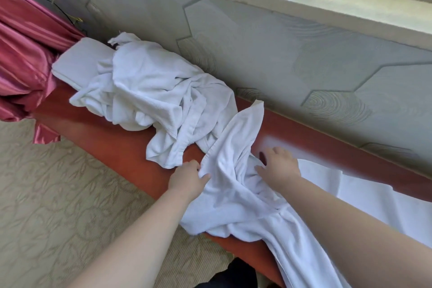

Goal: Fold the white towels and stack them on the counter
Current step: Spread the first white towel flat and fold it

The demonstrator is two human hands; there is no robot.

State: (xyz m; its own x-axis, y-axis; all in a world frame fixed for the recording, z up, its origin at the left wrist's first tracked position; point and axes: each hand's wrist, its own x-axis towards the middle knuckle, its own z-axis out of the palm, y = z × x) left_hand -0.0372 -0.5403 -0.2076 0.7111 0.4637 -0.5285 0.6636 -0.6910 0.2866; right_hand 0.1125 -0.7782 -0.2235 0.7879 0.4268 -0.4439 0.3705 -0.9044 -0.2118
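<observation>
pinches white towel [233, 170] edge with left hand [189, 179], rests released right hand [278, 166] flat on it, likely spreading it over worktop [105, 145] for folding.

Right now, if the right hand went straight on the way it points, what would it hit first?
Probably the raised fold of the white towel just up-left of the right hand; beyond that, the crumpled towel pile. Depth is unclear, so it might pass over the fold.

Crumpled white terry towel [233, 184] on red-brown counter [112, 145]; rumpled white towel heap [152, 91] beyond; folded white towel [79, 61] far end.
</observation>
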